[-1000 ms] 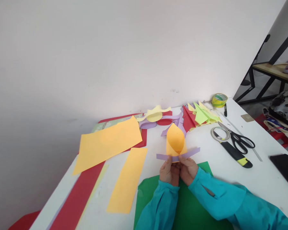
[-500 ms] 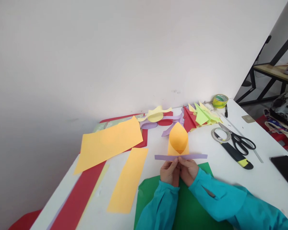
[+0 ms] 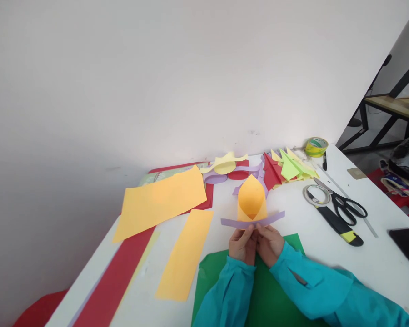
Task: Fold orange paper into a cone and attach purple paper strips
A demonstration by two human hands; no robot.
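Both my hands meet at the middle of a purple paper strip, which lies across the front of a rolled orange paper piece with a pointed top. My left hand pinches the strip from the left of centre, against the orange paper's lower edge. Just beside it, my right hand pinches the same strip. The strip's two ends stick out free and bend upward a little. Beneath my forearms lies a green sheet. My fingertips hide the strip's lower middle.
Orange sheets and a red strip lie to the left. Folded paper planes and curled paper pieces line the wall. Right of my hands are scissors, a tape roll, a cutter knife and a black phone.
The purple strip's ends have curved upward, the right one more, where it was nearly straight before. My hands keep their pinch. The whole view has shifted slightly.
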